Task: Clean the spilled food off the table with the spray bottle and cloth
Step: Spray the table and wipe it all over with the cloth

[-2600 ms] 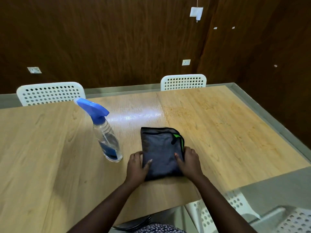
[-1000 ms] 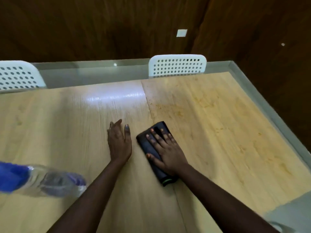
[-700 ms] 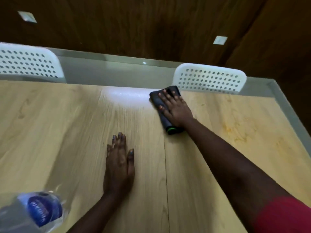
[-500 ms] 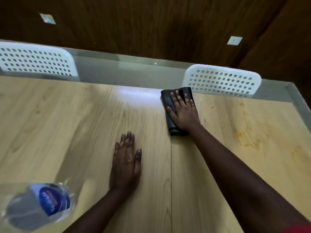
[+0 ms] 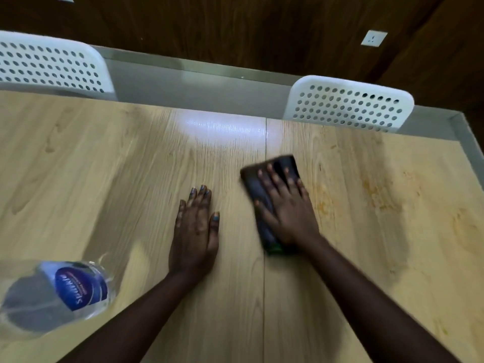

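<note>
My right hand [image 5: 286,208] presses flat, fingers spread, on a folded dark cloth [image 5: 256,187] with a green edge, just right of the seam in the wooden table [image 5: 104,179]. The cloth is motion-blurred. Orange-yellow food smears [image 5: 377,189] stain the table to the right of the cloth. My left hand [image 5: 195,229] lies flat on the table, palm down, holding nothing, left of the seam. The spray bottle [image 5: 60,292], clear with a blue label, stands at the lower left, seen from above and blurred.
Two white perforated chairs stand at the far table edge, one at the left [image 5: 49,64], one at the right [image 5: 348,103]. A dark wood wall [image 5: 235,30] with a socket [image 5: 373,38] rises behind. The table's right edge [image 5: 468,153] borders a grey floor strip.
My right hand has pulled the cloth back from the far edge toward me. My left hand has stayed flat in place. The view has tilted further down over the table.
</note>
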